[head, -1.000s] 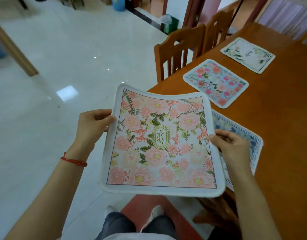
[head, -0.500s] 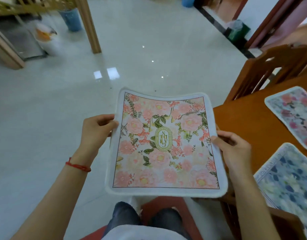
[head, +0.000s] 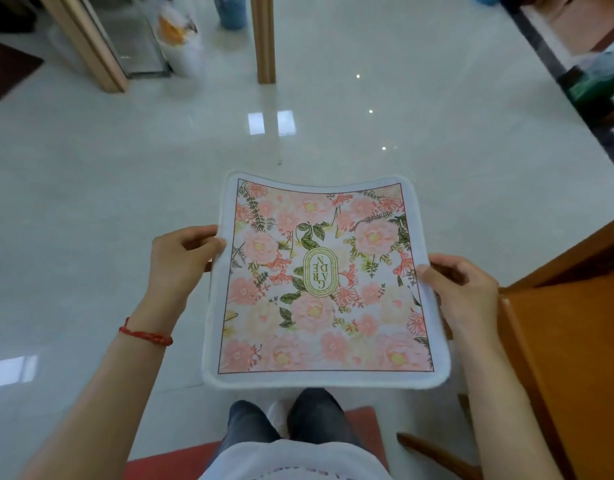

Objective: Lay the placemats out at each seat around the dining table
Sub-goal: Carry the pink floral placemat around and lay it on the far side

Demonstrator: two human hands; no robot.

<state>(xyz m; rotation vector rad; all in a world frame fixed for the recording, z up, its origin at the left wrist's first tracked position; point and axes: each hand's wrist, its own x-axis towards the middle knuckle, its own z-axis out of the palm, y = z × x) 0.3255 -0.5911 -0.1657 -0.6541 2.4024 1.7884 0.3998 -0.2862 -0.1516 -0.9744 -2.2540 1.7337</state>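
Left hand [head: 184, 258] pinches the left edge of the placemat [head: 319, 282], held flat in the air over the white floor [head: 90, 202]. Pink floral print, green oval badge mid-mat, letters rotated, probably "GARDEN". Right hand [head: 461, 292] grips the right edge. Desk [head: 575, 341] corner at far right, mat not on it.

Both arms reach forward, elbows low, forearms angling inward. The left hand [head: 180, 258] pinches the placemat [head: 319, 282] at its left edge, thumb on top; a red cord circles that wrist. The right hand [head: 461, 292] grips the right edge, fingers apparently curled beneath, though they're hidden.
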